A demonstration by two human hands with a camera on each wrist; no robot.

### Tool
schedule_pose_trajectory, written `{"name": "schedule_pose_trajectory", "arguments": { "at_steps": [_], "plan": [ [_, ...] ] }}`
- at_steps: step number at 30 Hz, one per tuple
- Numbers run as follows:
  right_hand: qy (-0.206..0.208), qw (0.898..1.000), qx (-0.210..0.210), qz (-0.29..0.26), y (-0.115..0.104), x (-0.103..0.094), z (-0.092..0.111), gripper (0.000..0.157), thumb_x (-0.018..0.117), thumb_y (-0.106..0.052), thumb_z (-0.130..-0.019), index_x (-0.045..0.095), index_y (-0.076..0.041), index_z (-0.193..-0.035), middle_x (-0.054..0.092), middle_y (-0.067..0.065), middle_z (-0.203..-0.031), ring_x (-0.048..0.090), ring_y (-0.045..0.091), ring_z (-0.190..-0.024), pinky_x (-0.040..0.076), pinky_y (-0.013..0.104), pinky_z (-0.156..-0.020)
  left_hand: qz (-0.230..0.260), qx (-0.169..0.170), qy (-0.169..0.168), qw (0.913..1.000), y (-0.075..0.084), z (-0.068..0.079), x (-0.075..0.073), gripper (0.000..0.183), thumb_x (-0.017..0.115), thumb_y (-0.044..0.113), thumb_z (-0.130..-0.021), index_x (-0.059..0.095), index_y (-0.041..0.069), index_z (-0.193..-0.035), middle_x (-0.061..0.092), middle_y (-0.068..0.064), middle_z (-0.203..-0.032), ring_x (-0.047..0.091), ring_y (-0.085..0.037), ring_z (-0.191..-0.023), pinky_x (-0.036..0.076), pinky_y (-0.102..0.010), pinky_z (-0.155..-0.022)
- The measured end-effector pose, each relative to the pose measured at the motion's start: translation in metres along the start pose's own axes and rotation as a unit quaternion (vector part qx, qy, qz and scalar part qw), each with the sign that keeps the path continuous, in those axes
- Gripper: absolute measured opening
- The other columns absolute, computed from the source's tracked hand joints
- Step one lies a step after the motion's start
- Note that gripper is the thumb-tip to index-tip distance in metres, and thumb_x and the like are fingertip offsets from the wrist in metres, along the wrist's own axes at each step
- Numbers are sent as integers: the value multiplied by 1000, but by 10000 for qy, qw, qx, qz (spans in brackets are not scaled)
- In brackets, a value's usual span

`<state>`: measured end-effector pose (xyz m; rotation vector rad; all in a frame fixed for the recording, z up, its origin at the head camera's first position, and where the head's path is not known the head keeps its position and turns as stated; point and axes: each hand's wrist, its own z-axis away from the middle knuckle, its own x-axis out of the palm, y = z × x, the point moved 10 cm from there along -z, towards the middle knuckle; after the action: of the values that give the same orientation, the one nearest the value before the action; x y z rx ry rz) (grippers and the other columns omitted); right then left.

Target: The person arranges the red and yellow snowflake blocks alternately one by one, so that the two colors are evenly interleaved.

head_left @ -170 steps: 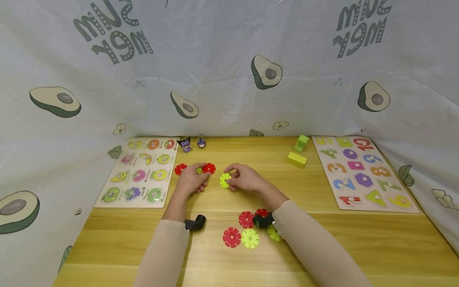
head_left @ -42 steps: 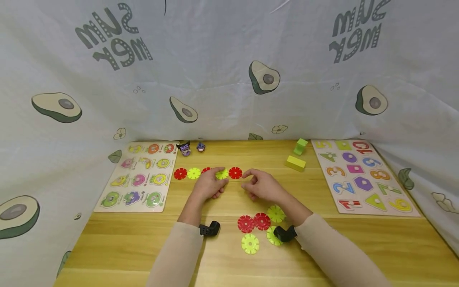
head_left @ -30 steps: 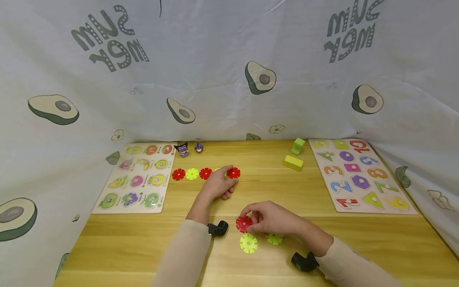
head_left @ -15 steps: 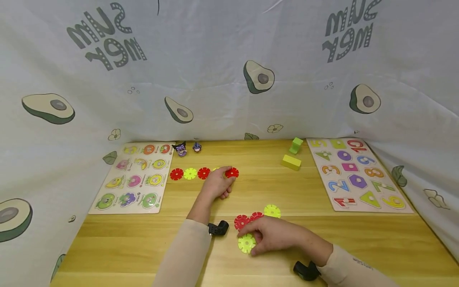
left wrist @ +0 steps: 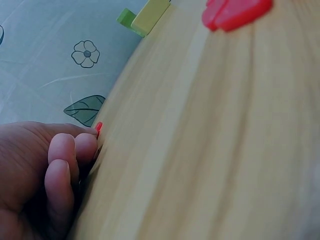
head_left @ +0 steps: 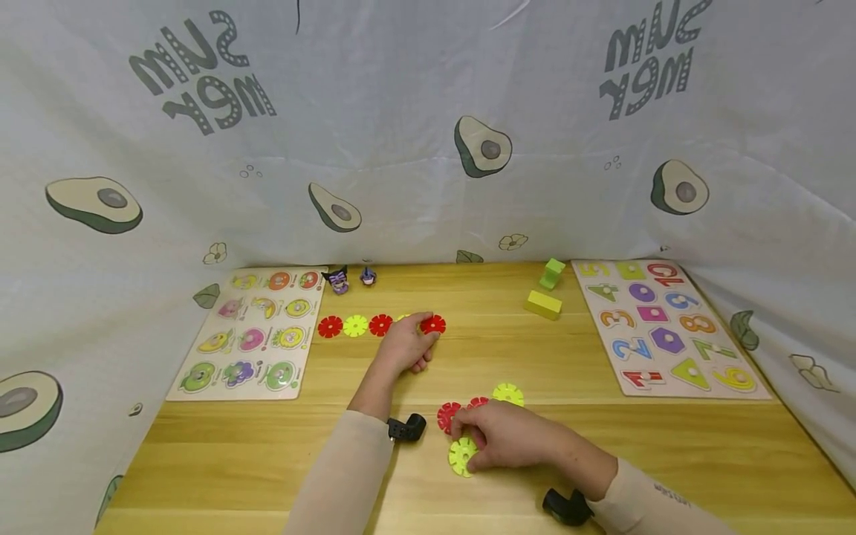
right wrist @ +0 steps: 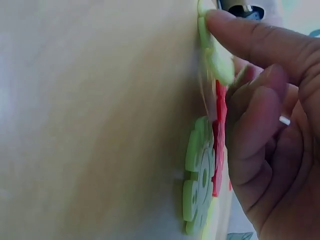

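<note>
My left hand [head_left: 404,345] is at the right end of a row of notched plastic discs, thumb and index finger pinching the last red disc [head_left: 436,324]. In the left wrist view only that disc's red edge shows at the fingertips. Left of it lie a yellow disc partly under the hand, a red disc [head_left: 381,325], a yellow disc [head_left: 356,325] and another red disc [head_left: 331,326]. Nearer the front, my right hand [head_left: 511,435] pinches a yellow-green disc [head_left: 460,456]; the right wrist view shows it tilted under the thumb [right wrist: 232,32].
Red discs [head_left: 446,417] and a yellow disc [head_left: 508,394] lie beside the right hand; another yellow-green disc [right wrist: 197,175] shows below it. A fruit board [head_left: 244,334] stands left, a number board [head_left: 669,327] right. Two figurines [head_left: 337,281] and yellow and green blocks [head_left: 543,305] sit behind.
The row has gained a yellow and a red disc on its right. My left hand has slid right to the end disc; my right hand has come back to the loose discs and taken a yellow-green one.
</note>
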<state>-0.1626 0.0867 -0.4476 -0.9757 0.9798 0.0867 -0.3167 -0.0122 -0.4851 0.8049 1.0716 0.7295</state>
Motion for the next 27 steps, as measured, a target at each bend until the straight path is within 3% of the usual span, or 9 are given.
{"name": "schedule_pose_trajectory", "arguments": {
  "at_steps": [4, 9, 13, 19, 24, 27],
  "plan": [
    [237, 9990, -36, -367, 1, -6, 0, 30, 80, -25, -72, 54, -25, -85, 49, -8, -73, 46, 5, -65, 42, 19, -56, 41, 14, -17, 10000, 0, 1, 1, 49, 60, 28, -91, 45, 24, -137, 61, -10, -57, 53, -18, -38, 50, -32, -39],
    [259, 9893, 307, -1404, 13, -13, -1, 23, 76, -24, -77, 55, -19, -83, 52, -3, -70, 51, 11, -59, 46, 23, -50, 92, 20, -9, 10000, -1, 0, 1, 49, 61, 28, -90, 45, 24, -137, 61, -10, -57, 53, -18, -38, 50, -32, -39],
    [472, 9695, 659, -2313, 26, -26, -4, 23, 73, -22, -80, 55, -14, -93, 54, 6, -74, 59, 20, -58, 51, 32, -48, 67, -4, 22, 10000, -2, 0, 1, 49, 61, 29, -90, 45, 24, -137, 61, -10, -58, 54, -18, -38, 50, -31, -39],
    [1397, 9499, 1020, -2605, 49, -63, -14, 28, 68, -13, -85, 55, -12, -110, 52, 15, -82, 63, 26, -63, 55, 38, -55, 40, -18, 14, 10000, -4, 0, 2, 49, 60, 30, -91, 45, 25, -137, 61, -9, -58, 54, -18, -39, 50, -31, -40],
    [2132, 9117, 1760, -3039, 82, -86, -29, 32, 66, -7, -85, 53, -7, -114, 54, 17, -86, 66, 27, -71, 56, 39, -64, 13, 85, 30, 10000, -2, -1, 1, 48, 60, 30, -91, 45, 24, -137, 61, -9, -57, 55, -18, -39, 50, -32, -40],
    [2364, 8982, 2123, -3038, 100, -95, -39, 34, 65, -8, -86, 50, -5, -117, 56, 17, -88, 66, 24, -72, 56, 35, -65, -19, 99, 35, 9999, -1, -2, 0, 48, 60, 30, -91, 45, 24, -137, 61, -9, -57, 55, -18, -39, 50, -32, -39]
  ]
}}
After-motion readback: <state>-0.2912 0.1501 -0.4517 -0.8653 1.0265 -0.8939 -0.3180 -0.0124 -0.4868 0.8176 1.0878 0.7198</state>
